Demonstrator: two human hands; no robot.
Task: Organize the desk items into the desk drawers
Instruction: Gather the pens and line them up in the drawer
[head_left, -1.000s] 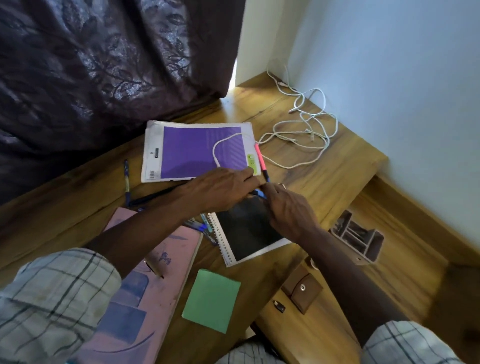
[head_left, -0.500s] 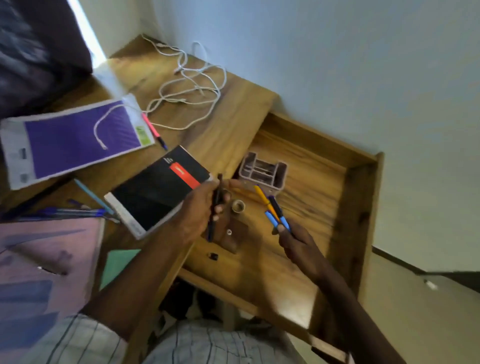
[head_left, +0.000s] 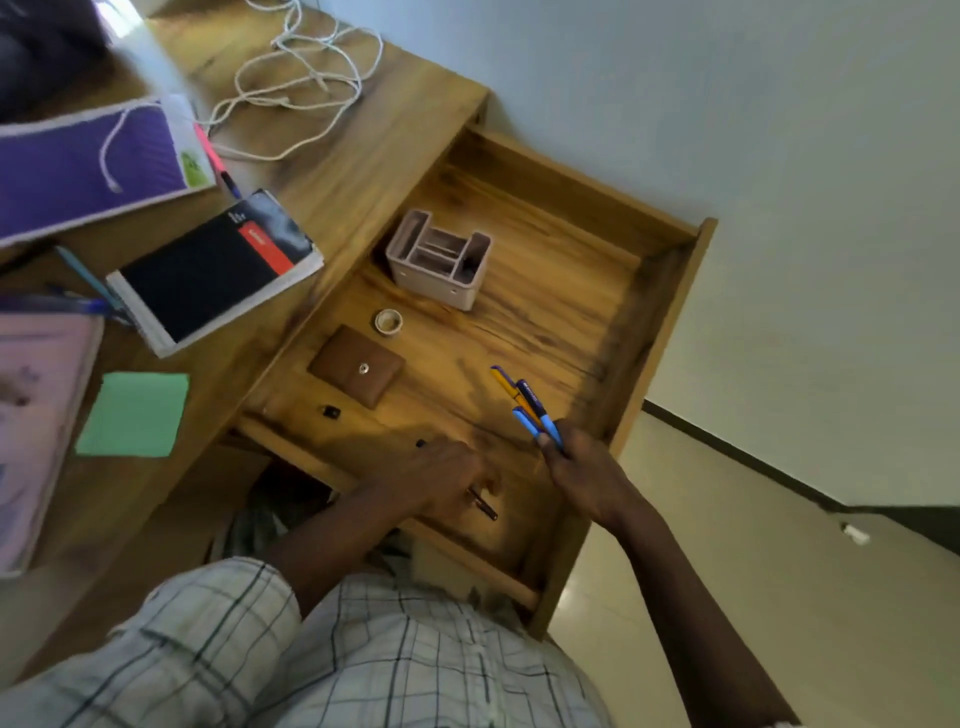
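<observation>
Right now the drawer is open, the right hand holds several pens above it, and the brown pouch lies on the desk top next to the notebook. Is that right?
No: the brown pouch lies inside the open drawer, not on the desk top by the notebook, as the head view shows. The right hand does hold several pens above it.

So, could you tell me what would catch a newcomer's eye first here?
The open wooden drawer fills the middle, with a pale pink plastic organiser standing at its far end. Over its near end, the right hand grips a bunch of blue and yellow pens, and the left hand holds a dark pen beside it.
</observation>
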